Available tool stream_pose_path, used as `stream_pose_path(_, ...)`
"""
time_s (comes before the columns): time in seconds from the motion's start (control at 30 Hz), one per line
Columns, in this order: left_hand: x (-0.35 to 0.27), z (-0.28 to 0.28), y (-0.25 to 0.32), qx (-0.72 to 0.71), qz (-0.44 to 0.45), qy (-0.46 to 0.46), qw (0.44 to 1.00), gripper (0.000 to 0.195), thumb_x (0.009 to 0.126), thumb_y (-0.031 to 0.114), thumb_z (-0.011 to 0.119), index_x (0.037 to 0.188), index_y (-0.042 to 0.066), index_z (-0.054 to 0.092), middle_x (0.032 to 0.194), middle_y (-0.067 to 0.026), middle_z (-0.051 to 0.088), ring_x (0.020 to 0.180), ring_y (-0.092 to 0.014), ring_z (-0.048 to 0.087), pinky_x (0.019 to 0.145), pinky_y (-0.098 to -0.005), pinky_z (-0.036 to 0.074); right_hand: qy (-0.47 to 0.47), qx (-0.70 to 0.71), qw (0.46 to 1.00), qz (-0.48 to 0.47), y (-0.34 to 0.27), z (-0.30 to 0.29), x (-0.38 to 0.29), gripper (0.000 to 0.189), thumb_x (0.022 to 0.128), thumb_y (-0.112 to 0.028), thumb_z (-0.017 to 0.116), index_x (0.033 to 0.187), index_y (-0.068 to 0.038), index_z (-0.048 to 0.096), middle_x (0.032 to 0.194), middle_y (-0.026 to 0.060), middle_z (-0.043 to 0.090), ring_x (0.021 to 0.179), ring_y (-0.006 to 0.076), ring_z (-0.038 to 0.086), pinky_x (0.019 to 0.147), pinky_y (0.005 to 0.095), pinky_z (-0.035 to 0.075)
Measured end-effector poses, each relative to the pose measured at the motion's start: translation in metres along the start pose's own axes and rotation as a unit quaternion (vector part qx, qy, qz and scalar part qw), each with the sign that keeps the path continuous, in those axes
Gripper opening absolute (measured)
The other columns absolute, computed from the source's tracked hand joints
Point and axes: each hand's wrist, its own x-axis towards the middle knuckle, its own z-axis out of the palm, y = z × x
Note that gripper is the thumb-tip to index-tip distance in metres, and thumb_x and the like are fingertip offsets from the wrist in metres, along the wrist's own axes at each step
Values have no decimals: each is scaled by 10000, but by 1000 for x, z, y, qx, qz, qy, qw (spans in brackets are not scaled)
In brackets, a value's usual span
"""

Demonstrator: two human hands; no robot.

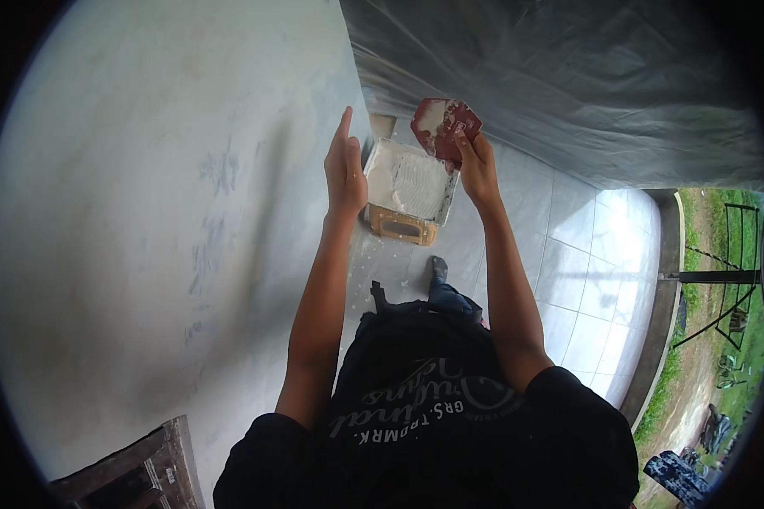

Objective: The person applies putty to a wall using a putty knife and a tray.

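Observation:
My right hand [479,167] grips a reddish-brown hexagonal hand scraper [444,127], whose face is partly coated with off-white paste. It is raised over the far right corner of a rectangular roller tray [447,210] holding whitish, ridged paste. My left hand [346,173] is upright with nothing in it, its fingers extended beside the wall; whether it touches the wall cannot be told. Under the tray stands a tan plastic stool [401,230]. The pale wall [165,159] at the left has bluish-grey patches and smears.
A grey plastic sheet [566,95] hangs beyond the tray. Pale floor tiles [516,235] carry white spots near the stool. A dark wooden frame [177,458] is at lower left. At right are a low ledge [667,235], a dark post [719,277] and grass outside.

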Motion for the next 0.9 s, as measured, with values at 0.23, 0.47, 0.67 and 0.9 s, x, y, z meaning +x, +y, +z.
stream_pose_path(0.23, 2, 43, -24, 8, -102, -24, 994, 580, 1102, 326, 293, 1515, -72, 374, 1538, -272, 440, 1443, -381, 417, 1195, -427, 301, -8, -28, 999, 22, 30, -29, 29, 199, 1073, -169, 518, 1103, 13, 594, 835, 55, 636, 643, 100, 560, 548, 282, 465)
stream_pose_path(0.47, -5, 73, -54, 22, -103, 6, 994, 594, 1101, 350, 295, 1507, -75, 387, 1525, -274, 455, 1435, -383, 427, 1190, -418, 305, -30, -81, 995, 52, 56, -46, 59, 263, 1064, -143, 535, 1233, 50, 591, 1064, 86, 696, 927, 125, 646, 813, 304, 539)
stream_pose_path(0.67, -22, 91, -80, 31, -139, 14, 990, 609, 1103, 370, 288, 1500, -77, 404, 1530, -258, 457, 1452, -359, 409, 1205, -418, 285, -36, -95, 994, 50, 109, -65, 75, 233, 1028, -133, 589, 1165, 52, 627, 989, 117, 717, 866, 158, 673, 792, 322, 542)
stream_pose_path(0.9, -33, 93, -124, 27, -177, 4, 984, 622, 1104, 386, 282, 1490, -81, 423, 1530, -247, 464, 1460, -341, 402, 1214, -419, 272, -20, -148, 983, 111, 163, -59, 78, 222, 994, -123, 621, 1131, 52, 638, 987, 152, 725, 904, 176, 686, 816, 340, 538)
